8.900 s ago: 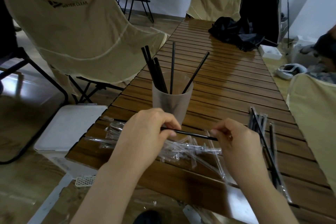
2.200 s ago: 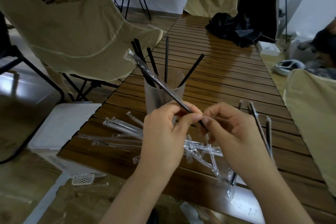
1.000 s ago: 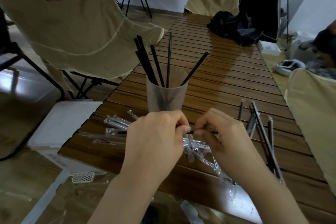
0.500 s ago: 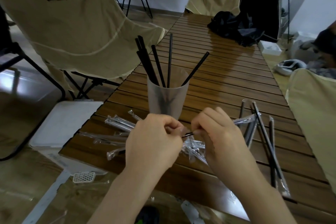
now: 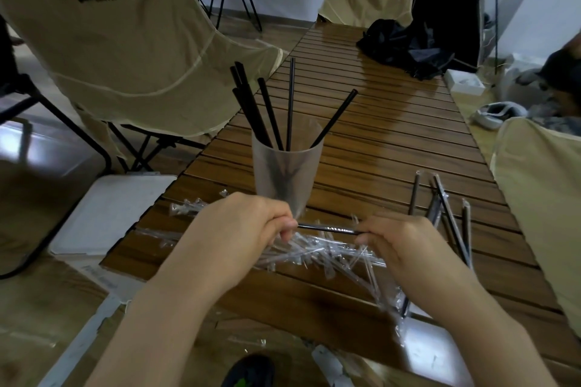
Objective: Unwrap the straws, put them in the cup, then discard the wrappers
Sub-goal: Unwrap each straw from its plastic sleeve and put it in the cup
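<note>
**Two hands draw one straw out of its wrapper**

Both hands have parted since half a second ago: the left hand (image 5: 242, 229) pinches one end of the black straw (image 5: 327, 228), the right hand (image 5: 405, 245) grips the other, wrapper sliding off. Bare straw now shows, so it looks nearly ready for the cup (image 5: 286, 176), just behind, holding six. Empty wrappers (image 5: 314, 254) litter the slatted tabletop (image 5: 393, 151); wrapped straws (image 5: 440, 207) wait rightward. Canvas chairs (image 5: 125, 56) stand around.

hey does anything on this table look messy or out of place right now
Yes. A loose heap of empty clear plastic wrappers sprawls across the slatted wooden table in front of the frosted plastic cup, and some scraps lie on the floor below the near edge. The wrappers are not yet discarded.
</note>
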Demonstrator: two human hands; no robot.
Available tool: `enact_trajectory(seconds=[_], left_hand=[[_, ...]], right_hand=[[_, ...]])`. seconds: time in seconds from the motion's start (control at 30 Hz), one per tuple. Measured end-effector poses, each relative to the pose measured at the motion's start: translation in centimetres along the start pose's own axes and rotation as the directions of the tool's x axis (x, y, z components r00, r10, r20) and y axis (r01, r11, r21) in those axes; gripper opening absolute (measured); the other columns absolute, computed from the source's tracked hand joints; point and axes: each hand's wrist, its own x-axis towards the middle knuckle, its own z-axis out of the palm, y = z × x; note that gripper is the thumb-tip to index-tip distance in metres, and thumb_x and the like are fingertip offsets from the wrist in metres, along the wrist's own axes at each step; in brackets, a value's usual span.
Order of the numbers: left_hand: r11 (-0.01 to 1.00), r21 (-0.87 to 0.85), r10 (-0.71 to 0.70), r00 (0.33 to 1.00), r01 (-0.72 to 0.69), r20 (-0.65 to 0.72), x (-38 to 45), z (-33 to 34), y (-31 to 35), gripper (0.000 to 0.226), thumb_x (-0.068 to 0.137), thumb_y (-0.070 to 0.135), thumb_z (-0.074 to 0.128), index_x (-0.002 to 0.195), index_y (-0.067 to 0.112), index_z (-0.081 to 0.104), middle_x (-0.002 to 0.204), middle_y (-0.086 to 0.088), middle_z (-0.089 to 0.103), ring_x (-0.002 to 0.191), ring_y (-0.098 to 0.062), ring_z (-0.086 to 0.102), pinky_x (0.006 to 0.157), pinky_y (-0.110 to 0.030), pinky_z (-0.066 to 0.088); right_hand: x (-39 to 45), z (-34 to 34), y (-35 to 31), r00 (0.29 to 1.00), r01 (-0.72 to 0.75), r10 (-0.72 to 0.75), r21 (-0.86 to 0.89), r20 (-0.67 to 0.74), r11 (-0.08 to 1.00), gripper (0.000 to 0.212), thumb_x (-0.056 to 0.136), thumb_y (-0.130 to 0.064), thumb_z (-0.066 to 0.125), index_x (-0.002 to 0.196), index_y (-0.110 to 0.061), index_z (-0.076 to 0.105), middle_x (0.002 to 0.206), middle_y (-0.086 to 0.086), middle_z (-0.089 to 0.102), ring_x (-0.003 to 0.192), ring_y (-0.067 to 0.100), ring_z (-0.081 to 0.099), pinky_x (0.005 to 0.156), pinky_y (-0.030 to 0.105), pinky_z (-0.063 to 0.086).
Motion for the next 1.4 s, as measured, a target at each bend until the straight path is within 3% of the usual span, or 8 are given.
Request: enact_trajectory(seconds=[0.17, 0.3, 0.43, 0.6, 0.7, 0.87, 1.07, 1.4], left_hand=[[0.994, -0.091, 0.057, 0.998, -0.056, 0.005, 0.2, 0.3, 0.7, 0.021, 0.097, 0.036, 0.045, 0.081, 0.034, 0.058, 0.061, 0.017, 0.047, 0.07, 0.02, 0.049, 0.065, -0.003, 0.036], [0.992, -0.105, 0.072, 0.997, -0.073, -0.012, 0.4, 0.7, 1.0, 0.021, 0.098, 0.035, 0.046, 0.081, 0.034, 0.058, 0.063, 0.014, 0.05, 0.062, 0.009, 0.051, 0.062, -0.006, 0.036], [0.993, -0.096, 0.076, 0.997, -0.075, 0.017, 0.8, 1.2, 1.3, 0.021, 0.1, 0.035, 0.043, 0.087, 0.031, 0.059, 0.076, 0.009, 0.058, 0.065, 0.0, 0.05, 0.062, -0.007, 0.035], [0.997, -0.048, 0.063, 0.997, -0.06, 0.053, 0.6, 0.4, 0.5, 0.018, 0.097, 0.038, 0.042, 0.094, 0.037, 0.06, 0.077, 0.019, 0.053, 0.073, 0.008, 0.05, 0.065, -0.007, 0.035], [1.0, -0.005, -0.009, 0.997, 0.009, 0.072, 0.2, -0.6, -0.7, 0.021, 0.098, 0.039, 0.042, 0.087, 0.04, 0.059, 0.072, 0.015, 0.055, 0.066, 0.006, 0.051, 0.059, -0.009, 0.035], [0.995, 0.096, -0.043, 0.99, 0.03, 0.136, 0.7, -0.3, -0.9, 0.031, 0.102, 0.035, 0.031, 0.094, 0.023, 0.058, 0.075, 0.008, 0.053, 0.072, -0.006, 0.053, 0.061, -0.014, 0.035], [0.999, -0.027, -0.035, 0.982, 0.041, 0.188, 0.3, 0.4, -0.9, 0.026, 0.101, 0.03, 0.04, 0.078, 0.028, 0.052, 0.069, 0.005, 0.054, 0.059, -0.004, 0.049, 0.057, -0.011, 0.038], [0.999, -0.041, -0.001, 0.966, 0.012, 0.257, 1.1, 1.4, 0.3, 0.026, 0.102, 0.028, 0.039, 0.096, 0.015, 0.061, 0.079, 0.008, 0.056, 0.068, -0.002, 0.054, 0.063, -0.007, 0.033]], right_hand=[[0.1, -1.4, -0.5, 0.998, 0.007, -0.005, 0.033, -0.07, 0.999, 0.02, 0.079, 0.004, 0.071, 0.075, -0.016, 0.072, 0.067, -0.031, 0.046, 0.061, -0.019, 0.049, 0.063, -0.005, 0.036], [0.3, -1.2, -1.4, 0.996, 0.045, -0.04, 0.061, -0.08, 0.997, 0.018, 0.082, -0.009, 0.06, 0.07, -0.019, 0.068, 0.063, -0.034, 0.035, 0.066, -0.021, 0.048, 0.06, -0.004, 0.033], [0.5, -0.9, -1.6, 0.996, 0.043, -0.038, 0.071, -0.075, 0.997, 0.017, 0.081, -0.009, 0.06, 0.07, -0.018, 0.069, 0.066, -0.034, 0.036, 0.063, -0.022, 0.045, 0.059, -0.004, 0.032], [0.1, -1.0, -0.6, 0.999, 0.017, -0.015, 0.053, -0.048, 0.998, 0.018, 0.085, -0.005, 0.068, 0.076, -0.021, 0.07, 0.067, -0.027, 0.048, 0.061, -0.013, 0.052, 0.063, 0.007, 0.045], [-0.4, -2.4, 0.7, 0.997, -0.055, 0.058, 0.051, -0.059, 0.997, 0.017, 0.085, -0.008, 0.068, 0.079, -0.024, 0.07, 0.068, -0.028, 0.051, 0.074, -0.01, 0.057, 0.065, 0.003, 0.043], [-0.5, -1.7, 0.4, 0.999, -0.039, 0.039, 0.033, -0.004, 0.999, 0.029, 0.082, -0.004, 0.071, 0.071, -0.03, 0.063, 0.062, -0.03, 0.044, 0.069, -0.01, 0.055, 0.061, 0.001, 0.039], [-0.6, -1.8, 0.7, 0.997, -0.074, 0.075, 0.043, -0.024, 0.996, 0.026, 0.083, 0.002, 0.067, 0.072, -0.022, 0.07, 0.062, -0.028, 0.049, 0.071, -0.008, 0.057, 0.06, 0.002, 0.039], [-0.2, -0.6, -0.6, 0.999, 0.005, -0.002, 0.078, -0.036, 0.997, 0.017, 0.084, -0.009, 0.063, 0.072, -0.019, 0.068, 0.064, -0.03, 0.043, 0.067, -0.018, 0.051, 0.065, -0.003, 0.036]])
